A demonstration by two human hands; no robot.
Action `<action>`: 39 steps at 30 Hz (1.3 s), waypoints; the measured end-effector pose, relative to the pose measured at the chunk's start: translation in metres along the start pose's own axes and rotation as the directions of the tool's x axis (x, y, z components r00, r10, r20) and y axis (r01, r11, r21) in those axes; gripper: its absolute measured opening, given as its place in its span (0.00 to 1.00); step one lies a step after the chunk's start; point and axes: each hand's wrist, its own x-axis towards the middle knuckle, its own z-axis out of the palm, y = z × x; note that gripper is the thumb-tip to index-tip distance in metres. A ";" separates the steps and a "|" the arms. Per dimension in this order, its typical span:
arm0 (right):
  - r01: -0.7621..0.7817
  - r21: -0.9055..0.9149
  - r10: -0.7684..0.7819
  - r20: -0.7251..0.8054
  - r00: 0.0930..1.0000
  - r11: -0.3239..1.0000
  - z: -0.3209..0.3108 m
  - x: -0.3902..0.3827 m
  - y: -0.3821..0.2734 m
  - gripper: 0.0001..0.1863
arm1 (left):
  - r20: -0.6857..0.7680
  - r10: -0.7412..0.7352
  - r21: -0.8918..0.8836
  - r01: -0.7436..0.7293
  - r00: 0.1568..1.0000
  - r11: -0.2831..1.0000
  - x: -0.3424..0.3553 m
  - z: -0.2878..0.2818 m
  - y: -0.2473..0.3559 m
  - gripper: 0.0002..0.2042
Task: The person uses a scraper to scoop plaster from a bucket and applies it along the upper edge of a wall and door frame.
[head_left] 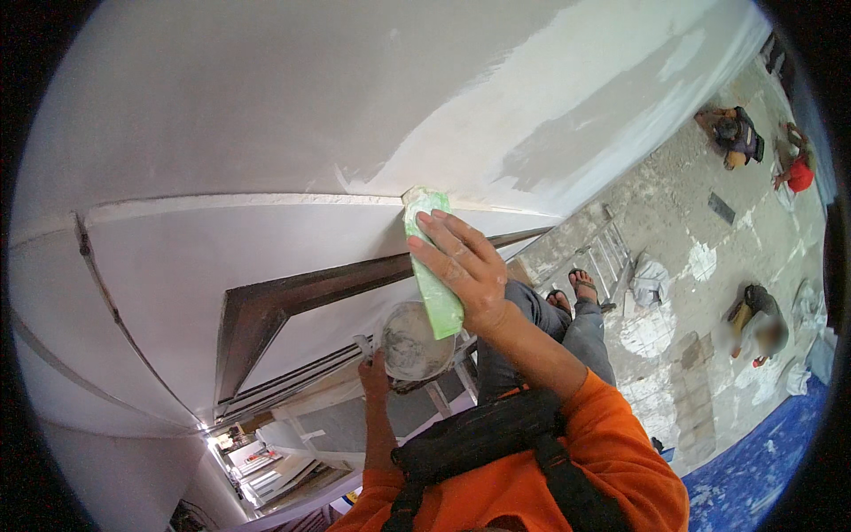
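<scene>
My right hand (465,266) grips a pale green, plaster-smeared flat board or float (441,310), pressed against a narrow plastered ledge (248,200) where the white wall surface (222,106) changes plane, with lighter patches of filler above. Below it, my left hand (375,377) is closed on a small pale piece at the side of a round bucket (417,346) smeared with grey-white material; I cannot tell whether that piece is a handle or a separate tool.
My sandalled feet stand high on a support, beside a metal ladder (607,257). A dark frame (257,310) runs below the ledge. Down on the patchy floor (683,337) are three crouching people (736,133) (798,168) (762,324), pale bags (650,279) and a blue sheet (749,461).
</scene>
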 end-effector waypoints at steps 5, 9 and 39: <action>-0.095 0.119 0.064 0.242 0.968 0.988 -0.043 0.002 0.013 0.25 | 0.020 0.087 0.128 -0.089 0.996 0.988 -0.014 0.019 0.036 0.19; -0.480 0.397 0.468 0.136 0.873 0.782 -0.061 -0.006 0.009 0.14 | 0.048 0.117 0.094 -0.121 0.992 0.988 -0.016 0.015 0.038 0.18; -0.644 0.201 0.608 0.215 0.764 0.738 -0.048 0.056 -0.012 0.11 | 0.197 -0.175 -0.223 0.218 0.965 0.950 -0.021 0.015 0.036 0.21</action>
